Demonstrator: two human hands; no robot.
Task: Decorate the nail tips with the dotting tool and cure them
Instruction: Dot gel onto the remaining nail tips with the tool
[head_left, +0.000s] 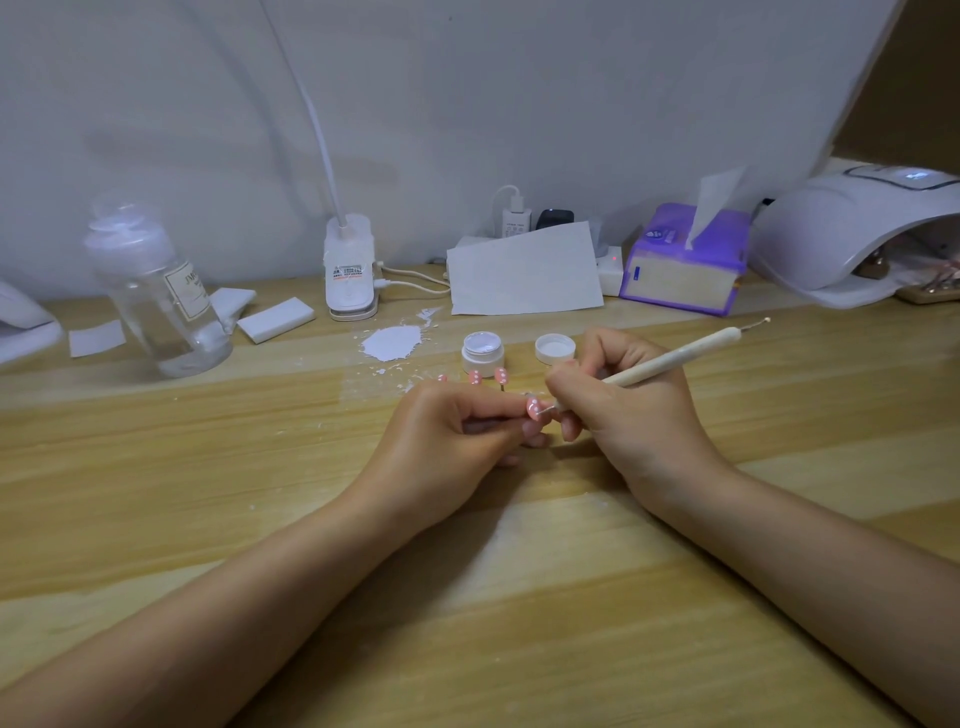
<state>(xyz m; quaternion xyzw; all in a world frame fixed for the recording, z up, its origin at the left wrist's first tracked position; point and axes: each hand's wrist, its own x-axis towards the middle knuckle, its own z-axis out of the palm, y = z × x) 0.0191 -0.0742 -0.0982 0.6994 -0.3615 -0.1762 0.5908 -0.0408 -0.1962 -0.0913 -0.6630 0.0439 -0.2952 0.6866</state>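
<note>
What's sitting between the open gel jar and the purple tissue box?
In the head view, the jar's white lid lies upturned on the table just right of the gel jar; beyond it, bare wood up to the tissue box.

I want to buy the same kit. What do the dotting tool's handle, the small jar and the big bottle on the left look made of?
Dotting tool: matte cream handle, maybe wood or plastic, with thin metal-looking tips. Small jar: glossy white, likely plastic. Bottle: transparent, the table showing through, so clear plastic or glass.
</note>
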